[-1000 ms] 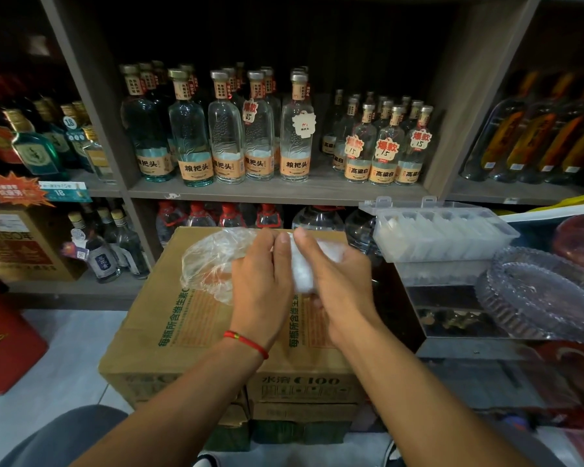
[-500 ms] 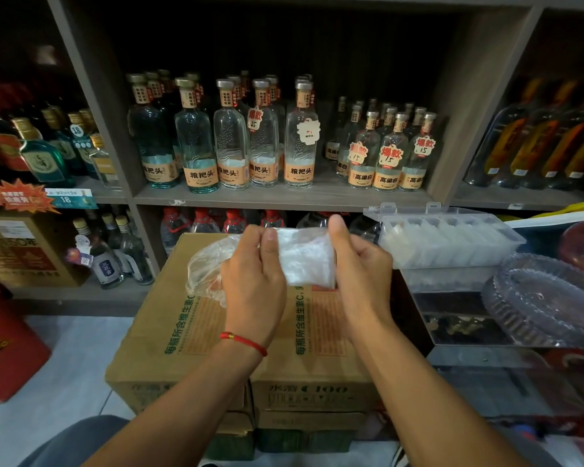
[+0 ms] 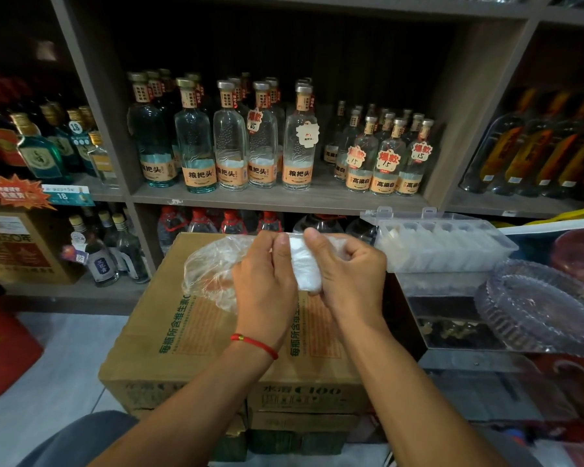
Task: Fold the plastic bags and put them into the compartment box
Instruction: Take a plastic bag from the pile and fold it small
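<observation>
Right now I see both hands up at centre frame over the cardboard carton point(image 3: 196, 332), working one plastic bag point(image 3: 305, 267). Left hand point(image 3: 267, 284) has its grip closed on the bag, thumb and fingers pinching the top edge at about 12 o'clock of the hand; loose clear film billows out from it toward 9 o'clock. Right hand point(image 3: 349, 271) also has its grip closed on the bag, fingers curled round the white, denser folded part, thumb on top. That folded section sits between the two hands, held above the carton top; I cannot tell whether the loose film touches the carton. A red string bracelet point(image 3: 254, 344) is on the left wrist. Compartment box point(image 3: 452, 261) is at 3 o'clock of the hands, just beside the right hand, lid point(image 3: 418, 215) open, clear plastic, with whitish folded pieces in its row of cells; the count is too blurry to give. A clear ribbed tray point(image 3: 536, 308) lies at 4 o'clock of the box. Shelving point(image 3: 250, 198) behind at 12 o'clock carries rows of clear liquor bottles point(image 3: 230, 143) with orange labels.
</observation>
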{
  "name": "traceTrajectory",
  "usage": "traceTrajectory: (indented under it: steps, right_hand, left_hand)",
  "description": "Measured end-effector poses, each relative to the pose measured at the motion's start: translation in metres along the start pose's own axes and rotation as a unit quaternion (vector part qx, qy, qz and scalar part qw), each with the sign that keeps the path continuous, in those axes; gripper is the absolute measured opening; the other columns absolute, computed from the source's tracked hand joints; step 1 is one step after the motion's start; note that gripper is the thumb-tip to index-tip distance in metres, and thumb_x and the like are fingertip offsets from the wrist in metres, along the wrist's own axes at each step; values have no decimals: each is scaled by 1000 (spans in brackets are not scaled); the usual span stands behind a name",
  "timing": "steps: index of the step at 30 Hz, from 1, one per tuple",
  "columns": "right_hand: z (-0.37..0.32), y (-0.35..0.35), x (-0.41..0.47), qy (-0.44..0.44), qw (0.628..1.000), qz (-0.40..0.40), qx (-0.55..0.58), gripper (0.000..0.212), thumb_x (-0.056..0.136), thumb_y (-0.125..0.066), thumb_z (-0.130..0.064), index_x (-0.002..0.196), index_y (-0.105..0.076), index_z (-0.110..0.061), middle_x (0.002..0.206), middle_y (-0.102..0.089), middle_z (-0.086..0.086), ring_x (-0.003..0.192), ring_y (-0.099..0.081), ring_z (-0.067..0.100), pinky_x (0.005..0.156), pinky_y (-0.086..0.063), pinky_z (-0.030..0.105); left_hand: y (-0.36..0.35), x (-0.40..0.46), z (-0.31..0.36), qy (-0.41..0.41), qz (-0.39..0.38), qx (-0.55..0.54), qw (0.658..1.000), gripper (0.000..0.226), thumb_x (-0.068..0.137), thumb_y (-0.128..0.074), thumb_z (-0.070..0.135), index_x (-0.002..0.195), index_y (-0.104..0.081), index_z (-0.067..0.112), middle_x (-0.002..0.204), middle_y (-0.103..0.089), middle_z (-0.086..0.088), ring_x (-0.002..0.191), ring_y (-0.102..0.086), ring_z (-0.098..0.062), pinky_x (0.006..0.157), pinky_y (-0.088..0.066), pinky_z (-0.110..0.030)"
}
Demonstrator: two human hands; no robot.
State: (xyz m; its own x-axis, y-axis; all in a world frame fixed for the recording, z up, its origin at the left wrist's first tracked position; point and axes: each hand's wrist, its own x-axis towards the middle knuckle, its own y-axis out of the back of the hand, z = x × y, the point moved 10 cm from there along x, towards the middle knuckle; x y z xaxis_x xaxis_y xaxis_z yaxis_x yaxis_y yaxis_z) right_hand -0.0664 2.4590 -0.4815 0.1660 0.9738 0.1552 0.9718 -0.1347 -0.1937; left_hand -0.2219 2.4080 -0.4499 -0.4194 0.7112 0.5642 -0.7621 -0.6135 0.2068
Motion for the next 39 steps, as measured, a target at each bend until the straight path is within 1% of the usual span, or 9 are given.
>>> traceTrajectory:
  steps: [8, 11, 17, 20, 23, 26, 29, 32, 39]
  right_hand:
    - [-7, 25, 11, -11, 998, 23, -63, 47, 93, -70, -55, 79, -75, -10, 70, -74, 8, 61, -70, 20, 48, -52, 25]
    - [4, 2, 8, -78, 992, -92, -30, 55, 81, -71, -67, 96, -77, -14, 90, -81, 6, 80, -79, 21, 64, -62, 28]
    - [5, -10, 0, -38, 997, -66, 18, 19, 82, -88, -23, 87, -76, -10, 80, -80, 9, 70, -78, 20, 53, -59, 28]
    - [-2, 3, 5, -5, 1000, -30, 9, 19, 84, -87, -25, 84, -76, -9, 78, -78, 12, 66, -77, 27, 50, -59, 40]
    - [-7, 13, 8, 12, 1000, -4, -4, 23, 86, -86, -30, 79, -77, -10, 72, -77, 9, 59, -75, 23, 44, -56, 32]
    - [-9, 25, 16, -10, 1000, 6, -27, 31, 89, -79, -44, 80, -78, -15, 77, -78, 8, 67, -76, 21, 55, -57, 28]
    - [-1, 8, 16, -66, 991, -117, -22, 47, 83, -74, -64, 95, -80, -19, 96, -81, 6, 88, -79, 23, 72, -63, 35]
    - [6, -12, 6, -97, 973, -210, -14, 40, 79, -87, -47, 104, -79, -18, 107, -80, 9, 101, -77, 29, 87, -63, 44]
    - [-4, 4, 16, -52, 989, -138, -22, 11, 83, -86, -15, 93, -80, -14, 93, -81, 8, 89, -79, 25, 78, -65, 42]
  left_hand:
    - [7, 4, -3, 0, 10, -7, 1000, 33, 110, -45, 21, 81, -51, 6, 56, -40, 2, 51, -41, -27, 51, -32, -43]
    - [6, 2, 2, -16, 9, 3, 1000, 32, 109, -46, 19, 80, -51, 7, 56, -40, 4, 53, -42, -19, 50, -31, -26]
    - [-4, -4, 3, -18, -7, 11, 1000, 27, 108, -49, 18, 83, -55, 9, 55, -45, 7, 55, -48, -16, 50, -32, -25]
    - [-1, -1, -1, -4, -4, -15, 1000, 31, 109, -47, 22, 83, -53, 6, 58, -53, -8, 51, -54, -26, 51, -45, -44]
    - [1, 0, 1, 3, -8, -33, 999, 33, 110, -44, 26, 85, -52, 7, 63, -54, -18, 54, -55, -43, 49, -47, -58]
    - [6, 5, -2, 18, -14, -40, 999, 34, 111, -42, 28, 85, -49, 8, 65, -49, -21, 56, -54, -45, 52, -48, -61]
    - [4, 3, -2, 16, -44, -47, 998, 36, 111, -40, 31, 86, -49, 7, 67, -53, -25, 58, -55, -46, 54, -46, -62]
    - [-4, -2, -1, 17, -78, -65, 995, 34, 110, -41, 32, 87, -52, 9, 69, -56, -25, 59, -56, -44, 56, -47, -60]
    - [-26, -8, -15, 97, -194, -156, 964, 44, 110, -40, 43, 100, -65, 8, 77, -62, -21, 62, -61, -23, 54, -52, -34]
